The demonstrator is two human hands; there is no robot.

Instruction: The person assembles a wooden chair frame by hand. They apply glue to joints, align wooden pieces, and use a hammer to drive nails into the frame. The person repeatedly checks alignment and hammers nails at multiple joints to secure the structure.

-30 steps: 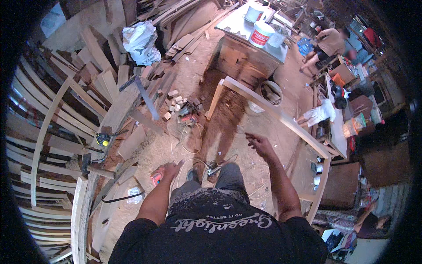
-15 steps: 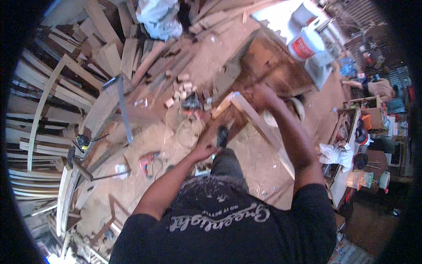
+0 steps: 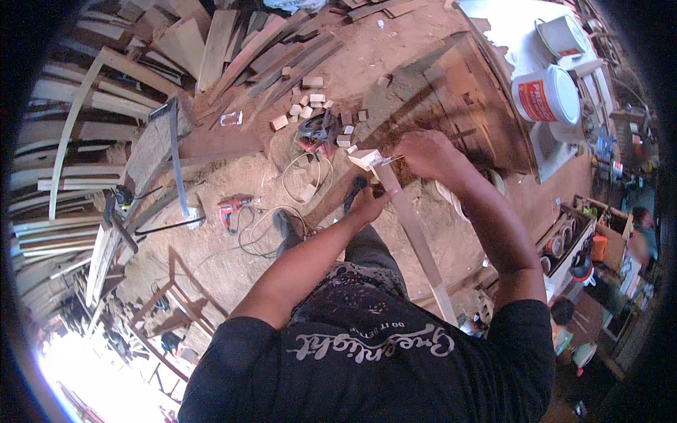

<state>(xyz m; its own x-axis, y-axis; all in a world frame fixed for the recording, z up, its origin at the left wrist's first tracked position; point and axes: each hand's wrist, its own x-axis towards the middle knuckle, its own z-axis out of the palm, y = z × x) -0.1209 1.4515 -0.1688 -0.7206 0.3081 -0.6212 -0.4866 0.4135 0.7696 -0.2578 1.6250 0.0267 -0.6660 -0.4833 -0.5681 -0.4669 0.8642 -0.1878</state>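
A long wooden strip slants from in front of my chest to my hands, with a short pale wood piece at its far end, forming a corner. My left hand grips the strip just below that corner, thumb against its side. Beside the corner, my right hand is closed, its fingers curled. A thin, light-coloured flat tool sticks out from it and reaches the corner; its exact kind cannot be made out.
Small wood offcuts and a power tool with a looped cord lie ahead. A red drill rests on the floor at left, near stacked boards. A white bucket stands on a sheet beside a wooden panel.
My left hand has moved up and right, from below the wood onto the strip. My right hand stays by the corner. The whole view has shifted.
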